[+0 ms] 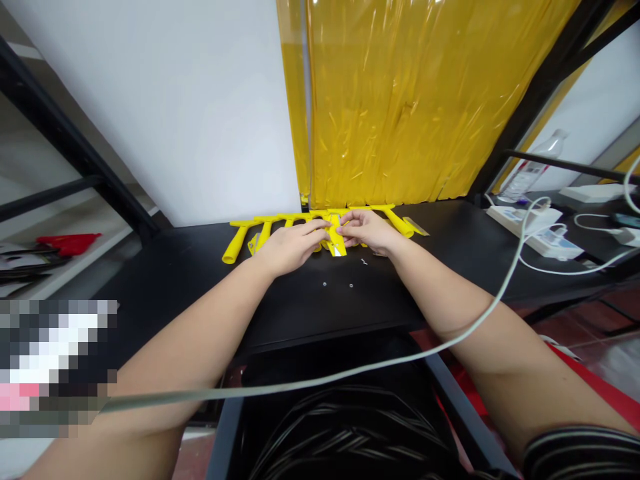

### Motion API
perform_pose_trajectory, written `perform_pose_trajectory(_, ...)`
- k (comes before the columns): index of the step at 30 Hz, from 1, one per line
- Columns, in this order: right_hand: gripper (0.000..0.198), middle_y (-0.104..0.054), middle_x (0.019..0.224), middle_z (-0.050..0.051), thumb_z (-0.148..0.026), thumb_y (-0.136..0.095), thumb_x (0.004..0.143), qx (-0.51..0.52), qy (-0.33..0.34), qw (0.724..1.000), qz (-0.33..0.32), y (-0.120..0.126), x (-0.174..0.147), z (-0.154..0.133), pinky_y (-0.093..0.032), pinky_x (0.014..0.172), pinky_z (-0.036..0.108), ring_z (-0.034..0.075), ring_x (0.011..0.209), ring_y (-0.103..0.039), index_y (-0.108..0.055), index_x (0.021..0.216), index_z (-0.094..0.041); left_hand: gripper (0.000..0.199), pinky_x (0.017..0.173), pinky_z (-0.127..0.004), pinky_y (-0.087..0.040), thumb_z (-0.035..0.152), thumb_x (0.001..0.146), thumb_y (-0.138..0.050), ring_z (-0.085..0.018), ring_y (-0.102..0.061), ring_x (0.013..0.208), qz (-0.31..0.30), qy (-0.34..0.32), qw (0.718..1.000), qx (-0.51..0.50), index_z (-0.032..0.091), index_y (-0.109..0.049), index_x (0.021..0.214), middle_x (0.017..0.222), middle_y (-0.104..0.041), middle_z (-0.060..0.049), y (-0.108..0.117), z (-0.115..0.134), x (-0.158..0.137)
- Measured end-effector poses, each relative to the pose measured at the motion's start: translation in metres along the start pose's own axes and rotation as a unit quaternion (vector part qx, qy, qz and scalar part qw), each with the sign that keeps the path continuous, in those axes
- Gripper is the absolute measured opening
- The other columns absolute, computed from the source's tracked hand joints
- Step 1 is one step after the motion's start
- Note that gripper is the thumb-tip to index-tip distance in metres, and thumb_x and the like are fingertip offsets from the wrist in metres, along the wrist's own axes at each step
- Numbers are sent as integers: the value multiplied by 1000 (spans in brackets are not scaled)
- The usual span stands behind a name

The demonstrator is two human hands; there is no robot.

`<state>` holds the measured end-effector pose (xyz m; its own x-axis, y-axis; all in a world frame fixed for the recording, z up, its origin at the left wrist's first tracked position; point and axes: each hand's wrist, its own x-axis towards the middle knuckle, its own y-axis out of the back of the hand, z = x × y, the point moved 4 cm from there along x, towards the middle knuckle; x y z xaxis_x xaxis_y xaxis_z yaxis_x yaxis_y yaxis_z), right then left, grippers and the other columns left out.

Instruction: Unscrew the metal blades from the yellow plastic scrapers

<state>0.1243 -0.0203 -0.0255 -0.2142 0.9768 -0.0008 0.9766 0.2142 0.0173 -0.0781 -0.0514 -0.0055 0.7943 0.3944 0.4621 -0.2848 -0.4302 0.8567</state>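
Note:
Between my two hands is a flat yellow plastic piece (pixel 335 244) with a pale, pointed tip at its near end. The fingers of my left hand (pixel 287 248) close on its left edge. From the other side, my right hand (pixel 369 231) pinches it with thumb and fingers, partly covering it. Behind and beside my hands lies a row of yellow T-shaped tools with tubular handles (pixel 241 241), some hidden by my hands. Nearer to me on the black table are two tiny metal nuts (pixel 325 284). Small silvery bits (pixel 364 261) lie below my right hand.
The black tabletop (pixel 300 313) meets a white panel (pixel 225 133) and a yellow plastic curtain (pixel 400 107) at the back. Power strips (pixel 543 230) and a clear bottle (pixel 533 170) stand on the right. A pale cable (pixel 380 363) crosses in front of my arms.

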Motion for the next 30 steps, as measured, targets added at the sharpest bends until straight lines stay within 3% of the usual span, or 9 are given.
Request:
perform_pose_trajectory(10, 33, -64, 63, -5, -16, -86, 81, -1, 4, 1000, -21, 1, 9, 13, -62, 56, 20, 10, 57, -68, -55, 91, -18, 30, 83, -33, -60, 21, 105, -47, -21, -70, 118, 15, -22, 1000, -10, 28, -70, 122, 144, -66, -2, 1, 2, 0)
perform_pose_trajectory(24, 42, -65, 66, -6, -26, -90, 78, -20, 34, 998, -40, -3, 3, 4, -63, 63, 21, 10, 60, -68, -51, 91, -21, 32, 77, -33, -60, 21, 104, -49, -22, -69, 119, 11, -9, 1000, 15, 34, -76, 116, 149, -62, 1, -1, -3, -2)
perform_pose_trajectory(30, 22, -68, 75, 0, -31, -72, 96, -49, 27, 998, 5, 2, 2, -4, -60, 59, 24, 12, 61, -67, -52, 95, -21, 31, 79, -34, -60, 21, 103, -50, -24, -67, 125, 12, -1, 1000, 22, 31, -77, 114, 152, -60, 1, 1, -4, -1)
